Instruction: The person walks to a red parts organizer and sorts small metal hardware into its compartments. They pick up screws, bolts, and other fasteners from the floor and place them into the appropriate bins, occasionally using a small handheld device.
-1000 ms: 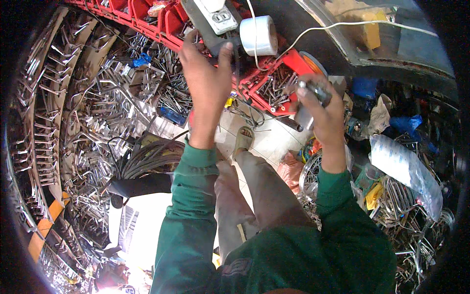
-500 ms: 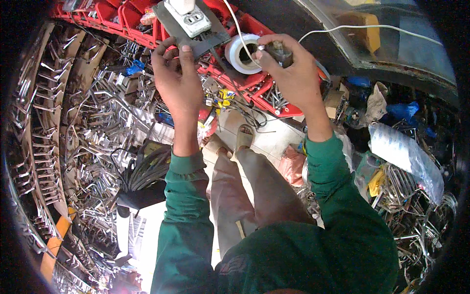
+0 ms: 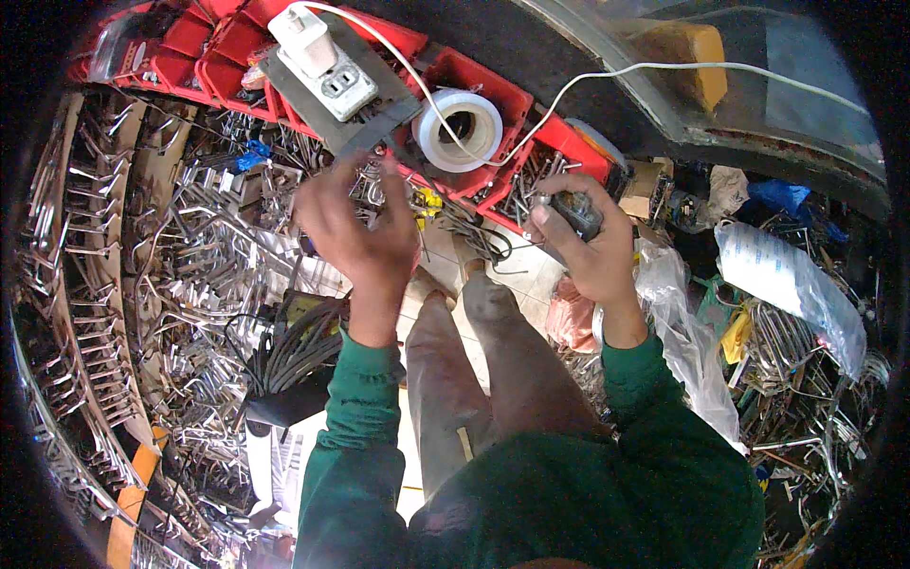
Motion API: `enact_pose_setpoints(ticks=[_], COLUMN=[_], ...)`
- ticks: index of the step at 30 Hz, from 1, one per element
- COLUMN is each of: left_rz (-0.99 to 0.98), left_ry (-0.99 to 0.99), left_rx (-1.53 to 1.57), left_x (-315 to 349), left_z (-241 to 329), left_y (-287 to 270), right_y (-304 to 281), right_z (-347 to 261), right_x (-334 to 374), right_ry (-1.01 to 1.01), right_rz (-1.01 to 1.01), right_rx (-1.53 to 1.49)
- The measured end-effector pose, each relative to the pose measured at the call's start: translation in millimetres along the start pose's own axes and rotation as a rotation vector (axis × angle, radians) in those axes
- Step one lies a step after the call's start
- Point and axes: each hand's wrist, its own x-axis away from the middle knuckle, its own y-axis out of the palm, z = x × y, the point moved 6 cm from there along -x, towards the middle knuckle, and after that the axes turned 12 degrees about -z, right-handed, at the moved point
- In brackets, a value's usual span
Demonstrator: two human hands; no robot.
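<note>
My right hand (image 3: 590, 248) is closed around a small dark blocky object (image 3: 577, 213), too grimy to name, beside the red bins. My left hand (image 3: 355, 220) hangs a little blurred below the grey board, fingers apart and nothing visible in them. On that grey board (image 3: 301, 102) is a white power outlet (image 3: 343, 88) with a white charger (image 3: 308, 47) plugged in. The white cable (image 3: 417, 78) from the charger droops into the hole of a wide roll of tape (image 3: 485, 125) and runs off right. The roll rests on a red bin (image 3: 507, 93), touched by neither hand.
Red parts bins (image 3: 185, 68) line the far side, some with bolts (image 3: 540, 180). Heaps of metal pieces (image 3: 218, 228) cover the left; hooked rods hang from a wooden rack (image 3: 66, 275). Coiled grey cable (image 3: 299, 346) lies left of my legs, a bubble-wrap packet (image 3: 787, 284) at right.
Both hands have drawn back toward me: the left from the grey board's edge, the right from beside the tape roll, still holding the dark object. The view has shifted slightly.
</note>
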Motion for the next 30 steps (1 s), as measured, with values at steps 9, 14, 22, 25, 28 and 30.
enact_pose_setpoints(ticks=[9, 14, 22, 25, 28, 30], left_rz=[-0.485, -0.466, -0.380, -0.411, -0.392, -0.394], left_ry=[-0.428, -0.473, -0.455, -0.579, -0.517, -0.562], left_rx=[-0.368, -0.325, -0.235, -0.284, -0.241, -0.172], left_x=[-7, -2, 11, 15, 11, 11], left_z=[18, 15, 17, 9, 12, 9], left_y=[46, 43, 39, 42, 54, 62], right_y=[-10, -11, -15, -15, -13, -14], right_z=[19, 19, 17, 17, 18, 17], right_x=[3, 2, 1, 0, 0, 1], right_ry=[-0.050, -0.064, -0.085, -0.072, -0.075, -0.105], right_rz=[-0.051, -0.085, -0.101, -0.095, -0.091, -0.071], right_rx=[-0.066, -0.012, -0.086, -0.120, -0.126, -0.097])
